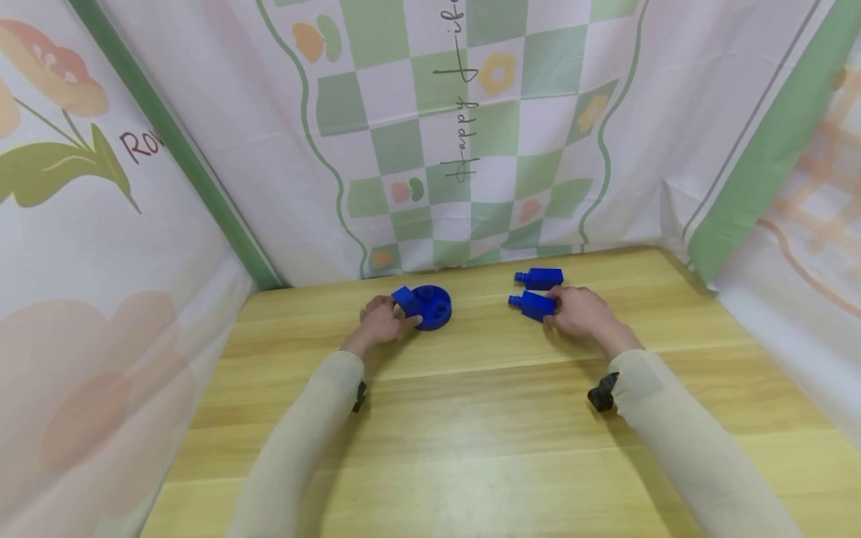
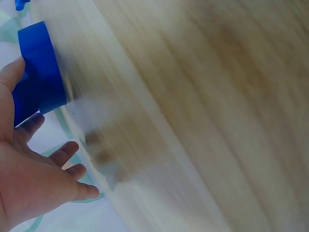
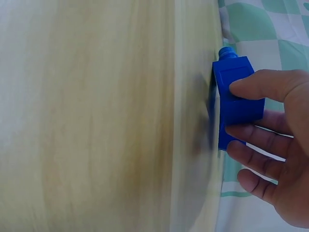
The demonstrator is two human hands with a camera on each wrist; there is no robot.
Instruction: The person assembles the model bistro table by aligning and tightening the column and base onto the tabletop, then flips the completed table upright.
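Observation:
A round blue base with holes stands toward the table's back, a blue block at its left side. My left hand pinches this blue piece between thumb and fingers; in the left wrist view the thumb lies on the blue part. To the right, two blue bottle-shaped pieces lie with their necks pointing left. My right hand grips the nearer piece at its right end, and the right wrist view has the thumb on its face. The farther piece lies just behind it.
The wooden table ends at the back against a hanging checkered cloth. Patterned cloth also hangs on the left and right sides. Each wrist carries a small black device, the right one more fully visible.

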